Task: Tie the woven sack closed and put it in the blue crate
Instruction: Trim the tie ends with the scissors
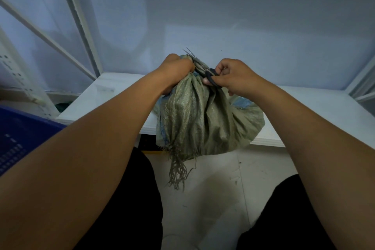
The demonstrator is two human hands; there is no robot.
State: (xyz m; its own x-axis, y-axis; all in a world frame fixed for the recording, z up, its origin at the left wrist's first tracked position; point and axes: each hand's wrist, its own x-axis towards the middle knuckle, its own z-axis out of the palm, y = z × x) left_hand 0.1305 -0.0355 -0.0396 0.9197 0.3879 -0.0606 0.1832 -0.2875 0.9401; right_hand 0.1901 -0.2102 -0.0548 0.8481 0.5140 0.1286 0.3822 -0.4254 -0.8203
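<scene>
Both of our hands close on the gathered neck of the woven sack [203,119]. Our left hand [176,71] wraps its grip fully around the bunched fabric just below the top, fingers curled tight, with stiff strands of the weave poking up past the knuckles. Our right hand [233,76] pinches a dark band [211,79] against the neck, thumb and fingertips pressed together on it; we cannot tell whether the band goes all the way around.

Largest in view, pale bluish wall panels fill the upper half, with white frame bars [81,24] slanting down on the left. Below them a white tabletop [304,111] runs across the middle. The sack sits on its near edge, bulging and hanging partly over the front. It is a faded olive-green weave with patches of blue showing at its left side and behind our right wrist. A frayed tassel of loose threads [177,170] dangles from its lower left corner towards the floor.

A blue crate [18,138] with rows of small slots stands at the far left, beside the tabletop and apart from the sack. Our legs in dark trousers frame a scuffed light floor [213,199] at the bottom.

No brand, label or readable writing shows on anything.
</scene>
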